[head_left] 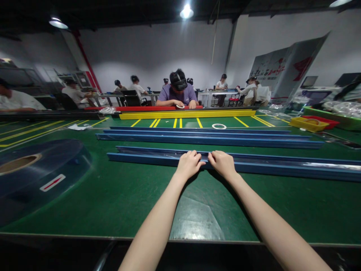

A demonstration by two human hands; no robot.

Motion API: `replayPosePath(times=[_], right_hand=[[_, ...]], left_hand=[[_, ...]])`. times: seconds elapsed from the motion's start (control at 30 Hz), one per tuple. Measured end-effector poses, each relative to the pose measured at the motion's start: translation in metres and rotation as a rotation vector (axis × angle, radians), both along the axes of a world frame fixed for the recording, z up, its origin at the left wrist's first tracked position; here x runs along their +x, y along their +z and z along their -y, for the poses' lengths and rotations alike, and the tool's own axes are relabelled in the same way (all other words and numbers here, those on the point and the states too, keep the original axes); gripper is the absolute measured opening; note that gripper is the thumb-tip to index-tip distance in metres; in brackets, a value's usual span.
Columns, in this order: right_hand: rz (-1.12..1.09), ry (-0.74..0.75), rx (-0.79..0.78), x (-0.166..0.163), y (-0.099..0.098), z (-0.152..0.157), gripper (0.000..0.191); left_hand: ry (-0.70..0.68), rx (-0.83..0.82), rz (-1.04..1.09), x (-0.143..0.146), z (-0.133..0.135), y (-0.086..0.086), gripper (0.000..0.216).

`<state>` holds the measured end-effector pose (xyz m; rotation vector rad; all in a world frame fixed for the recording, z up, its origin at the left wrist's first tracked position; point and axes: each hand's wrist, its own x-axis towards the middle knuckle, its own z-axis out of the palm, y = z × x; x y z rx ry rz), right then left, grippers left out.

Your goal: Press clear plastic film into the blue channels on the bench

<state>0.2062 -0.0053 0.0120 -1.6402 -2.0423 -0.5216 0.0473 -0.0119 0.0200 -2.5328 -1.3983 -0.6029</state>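
Observation:
A long blue channel strip [282, 167] lies across the green table [113, 192], covered in clear film. My left hand [188, 163] and my right hand [222, 162] sit side by side on its near edge at the middle, fingers curled over the strip and gripping it. Two more blue strips [197, 137] lie parallel just beyond it.
A large roll of blue film [36, 173] lies at the left. A white tape ring [219, 126] sits beyond the strips. Yellow [186, 114] and red strips lie at the far side, where a person in a purple shirt works. Yellow and red trays [308, 123] stand at right.

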Motion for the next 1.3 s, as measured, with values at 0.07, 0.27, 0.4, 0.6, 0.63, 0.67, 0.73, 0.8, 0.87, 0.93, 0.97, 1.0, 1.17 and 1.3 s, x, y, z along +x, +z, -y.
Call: replayPosePath(times=[0.07, 0.27, 0.4, 0.6, 0.63, 0.67, 0.73, 0.8, 0.87, 0.93, 0.97, 1.0, 1.17, 1.3], right_hand=[[0.002, -0.028, 0.003, 0.0, 0.0, -0.001, 0.041], [0.021, -0.086, -0.006, -0.002, 0.003, -0.003, 0.046], [0.034, -0.075, -0.028, -0.001, 0.003, -0.004, 0.048], [0.028, -0.033, -0.057, 0.004, 0.004, -0.006, 0.049], [0.026, -0.03, -0.059, 0.004, 0.004, -0.006, 0.048], [0.024, -0.029, -0.061, 0.004, 0.004, -0.006, 0.048], [0.019, -0.027, -0.061, 0.004, 0.003, -0.007, 0.048], [0.009, -0.024, -0.06, 0.004, 0.003, -0.007, 0.048], [-0.003, -0.016, -0.06, 0.004, 0.003, -0.007, 0.047], [-0.01, -0.011, -0.065, 0.004, 0.003, -0.006, 0.046], [-0.011, -0.01, -0.069, 0.004, 0.004, -0.006, 0.046], [-0.011, -0.011, -0.073, 0.004, 0.004, -0.006, 0.046], [0.015, -0.019, -0.088, 0.004, 0.004, -0.005, 0.046], [0.024, -0.024, -0.069, 0.005, 0.004, -0.006, 0.05]], left_hand=[[-0.01, 0.003, -0.008, -0.001, 0.0, 0.002, 0.025], [-0.014, 0.008, -0.037, -0.005, 0.001, 0.006, 0.025], [0.011, -0.007, -0.042, -0.013, 0.0, 0.009, 0.025], [0.035, -0.055, -0.03, -0.029, -0.004, 0.013, 0.027], [0.043, -0.071, -0.023, -0.032, -0.005, 0.013, 0.028], [0.05, -0.091, -0.016, -0.033, -0.006, 0.013, 0.029], [0.05, -0.133, -0.009, -0.035, -0.008, 0.013, 0.032], [0.033, -0.151, -0.013, -0.036, -0.01, 0.011, 0.034], [0.013, -0.134, -0.029, -0.036, -0.01, 0.008, 0.035], [0.005, -0.092, -0.066, -0.035, -0.011, 0.004, 0.036], [0.002, -0.067, -0.091, -0.035, -0.011, 0.002, 0.037], [-0.004, -0.042, -0.118, -0.035, -0.011, 0.0, 0.037], [-0.033, 0.057, -0.198, -0.045, -0.01, -0.008, 0.033], [0.03, 0.063, -0.166, -0.06, -0.008, -0.007, 0.032]])
